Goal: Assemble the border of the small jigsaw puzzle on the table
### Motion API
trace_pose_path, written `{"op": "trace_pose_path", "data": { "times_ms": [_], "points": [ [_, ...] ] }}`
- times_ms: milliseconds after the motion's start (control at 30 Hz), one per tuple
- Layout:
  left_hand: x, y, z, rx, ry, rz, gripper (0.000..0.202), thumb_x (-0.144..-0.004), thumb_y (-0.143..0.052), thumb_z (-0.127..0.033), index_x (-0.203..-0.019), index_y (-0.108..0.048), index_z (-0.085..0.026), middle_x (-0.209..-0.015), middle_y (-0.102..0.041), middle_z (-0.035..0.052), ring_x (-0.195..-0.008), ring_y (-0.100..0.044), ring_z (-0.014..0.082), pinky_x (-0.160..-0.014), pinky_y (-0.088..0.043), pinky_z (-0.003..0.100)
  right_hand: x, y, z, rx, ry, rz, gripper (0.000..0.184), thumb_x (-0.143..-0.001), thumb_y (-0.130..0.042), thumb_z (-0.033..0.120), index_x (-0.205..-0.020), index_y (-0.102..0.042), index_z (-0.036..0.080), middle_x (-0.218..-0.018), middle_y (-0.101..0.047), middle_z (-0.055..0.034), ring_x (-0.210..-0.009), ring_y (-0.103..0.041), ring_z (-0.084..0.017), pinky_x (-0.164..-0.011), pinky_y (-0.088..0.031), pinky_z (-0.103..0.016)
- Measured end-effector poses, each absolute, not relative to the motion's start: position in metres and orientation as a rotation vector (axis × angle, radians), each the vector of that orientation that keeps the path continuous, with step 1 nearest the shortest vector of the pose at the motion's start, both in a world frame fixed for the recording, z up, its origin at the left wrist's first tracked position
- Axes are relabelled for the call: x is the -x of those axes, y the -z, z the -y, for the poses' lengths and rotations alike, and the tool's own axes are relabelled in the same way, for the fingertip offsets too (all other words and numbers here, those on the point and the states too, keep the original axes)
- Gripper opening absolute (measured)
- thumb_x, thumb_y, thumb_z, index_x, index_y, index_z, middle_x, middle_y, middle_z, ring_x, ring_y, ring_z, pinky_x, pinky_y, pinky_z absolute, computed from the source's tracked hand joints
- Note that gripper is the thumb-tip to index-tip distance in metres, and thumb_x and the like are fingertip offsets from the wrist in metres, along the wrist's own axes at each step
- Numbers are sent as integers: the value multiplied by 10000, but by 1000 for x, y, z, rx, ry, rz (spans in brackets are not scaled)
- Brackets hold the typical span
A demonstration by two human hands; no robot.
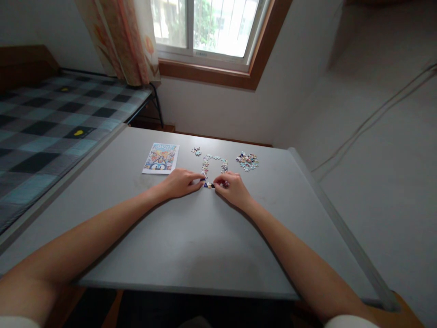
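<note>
A partly joined jigsaw puzzle border (205,165) forms a small rectangular frame on the grey table (191,237), its middle showing bare tabletop. At its lower left corner, my left hand (183,182) pinches a dark blue puzzle piece (202,179) between thumb and fingers. My right hand (233,188) is at the lower right of the border, thumb and forefinger closed on a small dark puzzle piece (213,185) in the bottom row. Its fingers partly cover that corner.
A pile of loose puzzle pieces (247,161) lies right of the border, and a smaller cluster (196,151) behind it to the left. The colourful picture sheet (161,158) lies left. A bed (68,109) adjoins the table's left side; a window (218,27) is behind.
</note>
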State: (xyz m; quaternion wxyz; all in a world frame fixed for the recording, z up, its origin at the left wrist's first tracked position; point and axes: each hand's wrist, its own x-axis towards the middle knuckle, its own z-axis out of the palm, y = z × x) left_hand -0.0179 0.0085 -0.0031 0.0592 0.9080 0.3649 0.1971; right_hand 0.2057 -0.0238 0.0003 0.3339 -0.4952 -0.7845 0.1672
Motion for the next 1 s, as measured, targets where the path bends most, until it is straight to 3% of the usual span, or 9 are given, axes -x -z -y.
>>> {"op": "trace_pose_path", "data": {
  "times_ms": [600, 1000],
  "points": [
    [18, 5, -10, -2745, -575, -1114, 334, -924, -513, -430, -1113, -718, -247, -660, -699, 13, -618, -639, 149, -622, -422, 232, -207, 3, 26, 1305, -196, 2204, 93, -824, -622, 185, -760, -685, 210, -754, -683, -5, -810, -558, -175, -821, -292, -337],
    [18, 6, -10, -2751, -567, -1111, 325, -925, -514, -423, -1120, -710, -253, -668, -700, 10, -624, -641, 149, -618, -419, 234, -210, -2, 26, 1319, -90, 2290, 118, -861, -603, 232, -806, -706, 211, -810, -662, -45, -866, -541, -203, -846, -324, -367]
  ]
}}
